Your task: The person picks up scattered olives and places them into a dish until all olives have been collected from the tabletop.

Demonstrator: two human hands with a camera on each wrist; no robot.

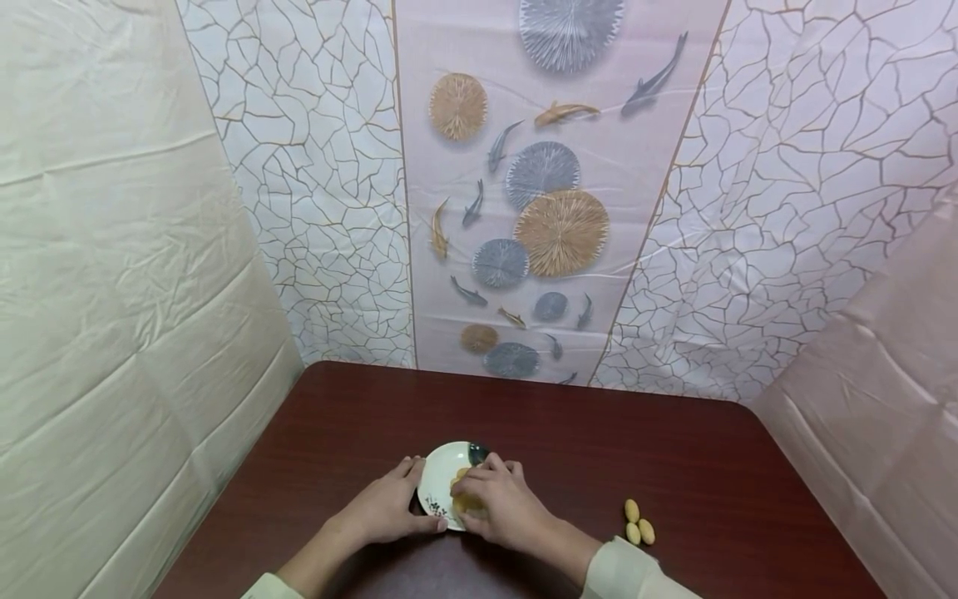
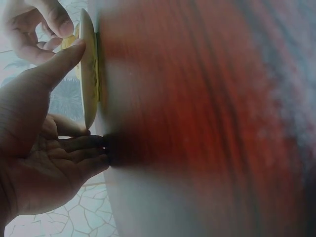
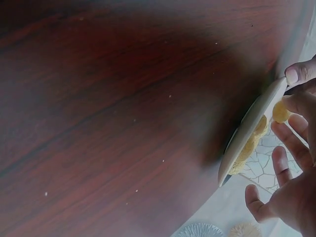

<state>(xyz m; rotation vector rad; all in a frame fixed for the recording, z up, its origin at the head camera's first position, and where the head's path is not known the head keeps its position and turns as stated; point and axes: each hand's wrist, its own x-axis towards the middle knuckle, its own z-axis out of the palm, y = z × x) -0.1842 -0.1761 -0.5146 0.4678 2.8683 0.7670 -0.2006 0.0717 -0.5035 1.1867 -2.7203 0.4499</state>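
Observation:
A white round plate (image 1: 437, 476) with a dark patch and a small printed plant design rests on the table. My left hand (image 1: 385, 507) holds it at the left, thumb on the near rim and fingers along the side. Over the plate, my right hand (image 1: 509, 503) pinches a yellow oval piece (image 3: 280, 112) between thumb and forefinger, its other fingers spread. Several more yellow pieces (image 3: 249, 145) with a rough-looking surface lie on the plate, partly hidden by the right hand in the head view. Their exact kind cannot be told.
Three similar yellow ovals (image 1: 633, 532) lie together on the dark red-brown wooden table (image 1: 359, 416), to the right of my right forearm. Behind the table hangs a patterned cloth (image 1: 516, 333) with fish and round motifs. Pale cloth walls (image 1: 127, 333) stand at both sides.

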